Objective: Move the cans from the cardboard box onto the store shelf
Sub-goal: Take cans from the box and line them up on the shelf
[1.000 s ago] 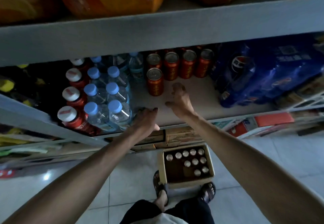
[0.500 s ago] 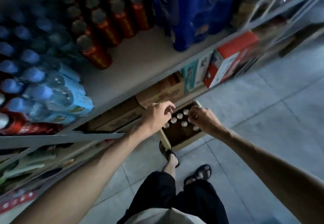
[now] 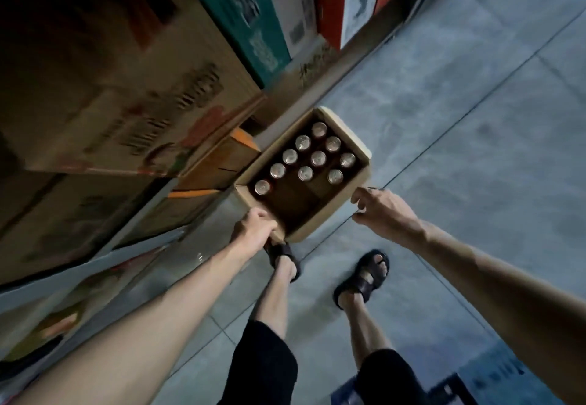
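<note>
An open cardboard box [image 3: 348,136] stands on the tiled floor against the bottom of the store shelf [image 3: 95,260]. Several cans [image 3: 318,158] stand upright in its far half, only their silver tops showing; the near half is bare. My left hand [image 3: 253,230] is closed over the box's near-left corner. My right hand [image 3: 382,211] sits just off the near-right side of the box, thumb and fingers curled and apart, holding nothing. The shelf level with the red cans is out of view.
Large cardboard cartons [image 3: 120,94] and a teal carton [image 3: 250,18] fill the low shelf on the left, overhanging the box. My sandalled feet [image 3: 364,278] stand on the grey tiles right behind the box. A blue crate [image 3: 444,385] is at the bottom right.
I have bent further down; the view dropped from the shelf of bottles and red cans to the floor. Both hands came down from the shelf to the box, the left now gripping its corner.
</note>
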Tool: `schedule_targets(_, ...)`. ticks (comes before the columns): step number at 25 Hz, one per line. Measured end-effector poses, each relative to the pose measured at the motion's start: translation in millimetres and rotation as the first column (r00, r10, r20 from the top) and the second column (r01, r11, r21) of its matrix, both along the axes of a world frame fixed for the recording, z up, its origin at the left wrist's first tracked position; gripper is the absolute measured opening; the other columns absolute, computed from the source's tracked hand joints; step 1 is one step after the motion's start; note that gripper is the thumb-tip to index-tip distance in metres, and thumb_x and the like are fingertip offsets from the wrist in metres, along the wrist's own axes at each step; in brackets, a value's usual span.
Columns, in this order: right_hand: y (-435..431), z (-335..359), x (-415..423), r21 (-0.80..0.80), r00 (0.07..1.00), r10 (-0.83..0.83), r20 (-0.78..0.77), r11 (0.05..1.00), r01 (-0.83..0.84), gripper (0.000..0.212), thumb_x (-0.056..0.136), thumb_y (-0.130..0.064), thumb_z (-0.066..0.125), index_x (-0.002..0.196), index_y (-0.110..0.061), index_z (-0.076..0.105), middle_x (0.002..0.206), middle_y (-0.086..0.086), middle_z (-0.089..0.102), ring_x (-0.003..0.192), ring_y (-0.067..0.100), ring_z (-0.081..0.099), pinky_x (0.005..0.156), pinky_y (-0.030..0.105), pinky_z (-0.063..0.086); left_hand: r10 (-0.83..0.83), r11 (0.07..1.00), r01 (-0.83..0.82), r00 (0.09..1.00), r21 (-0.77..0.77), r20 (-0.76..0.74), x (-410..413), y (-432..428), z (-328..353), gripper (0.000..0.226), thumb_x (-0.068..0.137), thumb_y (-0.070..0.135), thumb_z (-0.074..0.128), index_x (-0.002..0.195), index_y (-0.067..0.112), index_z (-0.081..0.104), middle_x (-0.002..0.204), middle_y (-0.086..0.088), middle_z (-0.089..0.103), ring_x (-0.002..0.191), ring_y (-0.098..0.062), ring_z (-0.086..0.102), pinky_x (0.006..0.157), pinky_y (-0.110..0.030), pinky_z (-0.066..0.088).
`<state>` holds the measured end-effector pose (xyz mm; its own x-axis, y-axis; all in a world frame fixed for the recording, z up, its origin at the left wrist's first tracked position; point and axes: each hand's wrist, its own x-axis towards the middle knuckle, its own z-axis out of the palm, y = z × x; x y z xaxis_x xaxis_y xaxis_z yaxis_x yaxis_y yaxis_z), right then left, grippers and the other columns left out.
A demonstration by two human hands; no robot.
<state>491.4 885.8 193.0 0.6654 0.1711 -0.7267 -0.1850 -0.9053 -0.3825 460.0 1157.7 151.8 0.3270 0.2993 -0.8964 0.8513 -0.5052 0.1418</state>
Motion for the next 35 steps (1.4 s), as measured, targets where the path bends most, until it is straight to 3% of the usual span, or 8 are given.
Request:
schedule_targets(5,33.4,-171.0,9.7,-0.035,0.986,0.148,0.073,0.989,-0.146,0.067,0.083,-0.024,0.07,0.141,-0.015,0.038,0.129,0.008,0.046,0.103,0.032,0.06,0.07,0.033,0.047,0.104,0.986,-0.108,0.994,0.124,0.035,16.7,5.0,-113.2,0.041,0.077,0.023,0.062,0.11,0.001,0.053,0.109,-0.021,0.064,0.105,-0.034,0.063,0.081,-0.036,0.05)
schedule_targets(11,96.2,-298.4,41.8,-0.186,0.891,0.376,0.254,0.923,-0.336,0.064,0.098,-0.02,0.046,0.155,-0.016,0.018,0.16,0.005,0.022,0.124,0.029,0.051,0.073,0.035,0.046,0.232,0.961,-0.233,0.972,0.151,0.028,15.8,36.9,-232.8,0.1,0.048,0.044,0.055,0.136,-0.003,0.042,0.126,-0.023,0.059,0.111,-0.034,0.059,0.095,-0.041,0.049)
schedule_targets(16,131.0,-344.4,58.3,-0.337,0.804,0.533,0.263,0.832,-0.441,0.049,0.094,-0.013,0.056,0.139,-0.016,0.039,0.128,0.008,0.05,0.081,0.023,0.066,0.05,0.031,0.029,0.216,0.967,-0.207,0.975,0.152,-0.046,26.5,36.2,-235.1,0.105,0.06,0.043,0.052,0.15,0.001,0.017,0.15,-0.024,0.032,0.136,-0.037,0.037,0.113,-0.051,0.031)
schedule_targets(22,125.5,-340.5,64.1,-0.304,0.764,0.578,0.288,0.812,-0.499,0.047,0.091,-0.021,0.053,0.136,-0.015,0.039,0.126,0.009,0.049,0.08,0.027,0.066,0.053,0.033,0.027,0.175,0.972,-0.165,0.984,0.169,-0.044,23.5,42.2,-226.9,0.083,0.084,0.017,0.055,0.149,-0.008,0.01,0.154,-0.025,0.025,0.141,-0.038,0.029,0.115,-0.048,0.028)
schedule_targets(24,115.0,-320.7,56.5,-0.209,0.862,0.413,0.294,0.908,-0.364,0.064,0.079,-0.04,0.063,0.135,-0.019,0.041,0.123,0.003,0.05,0.081,0.028,0.065,0.058,0.032,0.033,0.114,0.976,-0.11,0.993,0.187,-0.01,19.5,39.3,-211.7,0.092,0.078,0.022,0.058,0.151,-0.004,0.009,0.157,-0.023,0.019,0.143,-0.036,0.026,0.115,-0.047,0.028)
schedule_targets(27,90.2,-265.9,50.7,0.141,0.978,-0.068,0.197,0.989,0.04,0.067,0.068,-0.052,0.073,0.125,-0.025,0.05,0.109,-0.007,0.054,0.087,0.019,0.06,0.069,0.031,0.04,-0.254,0.955,0.221,0.955,0.2,0.154,23.1,23.9,-170.9,0.1,0.083,0.018,0.066,0.154,0.007,-0.003,0.162,-0.017,-0.001,0.15,-0.028,0.004,0.121,-0.035,0.013)
schedule_targets(30,50.5,-180.3,57.7,0.46,0.845,-0.504,-0.18,0.716,0.525,0.041,0.068,-0.042,0.078,0.102,-0.025,0.061,0.086,-0.009,0.063,0.076,0.013,0.059,0.064,0.028,0.043,-0.379,0.906,0.421,0.859,-0.053,0.344,41.7,-11.0,-108.8,0.103,0.08,0.023,0.073,0.155,0.014,0.004,0.162,-0.007,0.013,0.147,-0.017,0.018,0.11,-0.018,0.019)
schedule_targets(35,0.0,-11.2,75.7,0.658,0.771,-0.471,-0.428,0.423,0.623,0.016,0.078,-0.015,0.07,0.088,-0.011,0.058,0.058,-0.017,0.054,0.048,-0.004,0.049,0.046,0.008,0.033,-0.342,0.814,0.529,0.772,-0.242,0.536,84.7,-59.5,34.0,0.098,0.056,0.05,0.08,0.14,0.019,0.041,0.12,0.015,0.055,0.11,0.004,0.051,0.087,0.001,0.033)
